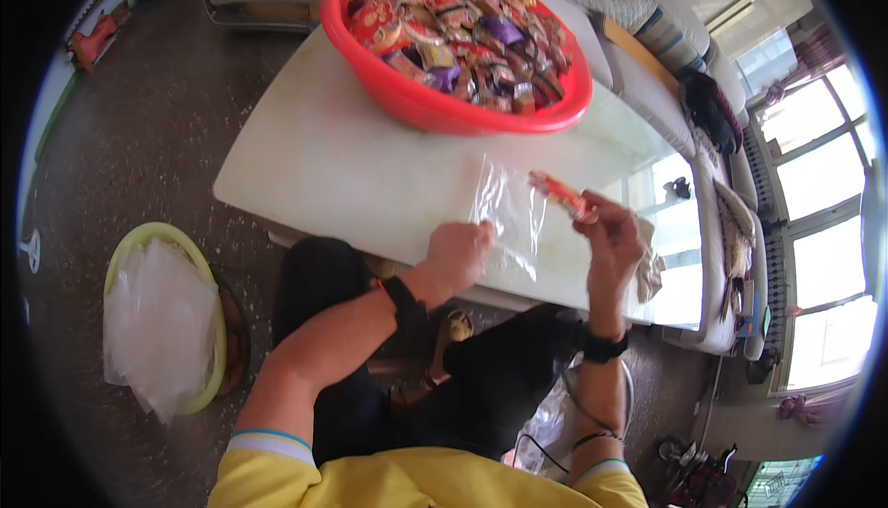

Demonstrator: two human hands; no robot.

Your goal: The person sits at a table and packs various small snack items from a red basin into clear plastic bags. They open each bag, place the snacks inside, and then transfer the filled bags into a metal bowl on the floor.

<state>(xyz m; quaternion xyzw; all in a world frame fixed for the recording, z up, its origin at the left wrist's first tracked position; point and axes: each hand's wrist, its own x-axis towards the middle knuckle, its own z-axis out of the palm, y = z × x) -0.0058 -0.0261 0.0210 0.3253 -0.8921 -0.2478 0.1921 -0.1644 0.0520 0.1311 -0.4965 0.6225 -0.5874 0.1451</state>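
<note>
Above the near part of a pale, glossy table (pixel 326 161), my left hand (pixel 459 255) grips the edge of a clear plastic bag (pixel 510 220). Whether the bag's mouth is spread apart cannot be made out. To its right, my right hand (pixel 614 237) pinches a small red-wrapped snack packet (pixel 558 192) by one end, its other end pointing toward the bag. Beyond both hands stands a large red plastic basin (pixel 444 116), heaped with wrapped snacks (pixel 458 36) in red, purple and clear wrappers.
A yellow-green basin (pixel 114 258) with a stack of clear plastic bags (pixel 163 327) stands at left, below table height. A crumpled beige cloth or paper (pixel 649 265) lies by the table's right edge. Cushioned sofas (pixel 642 88) line the far and right sides. A dark cable (pixel 538 442) hangs near my right leg.
</note>
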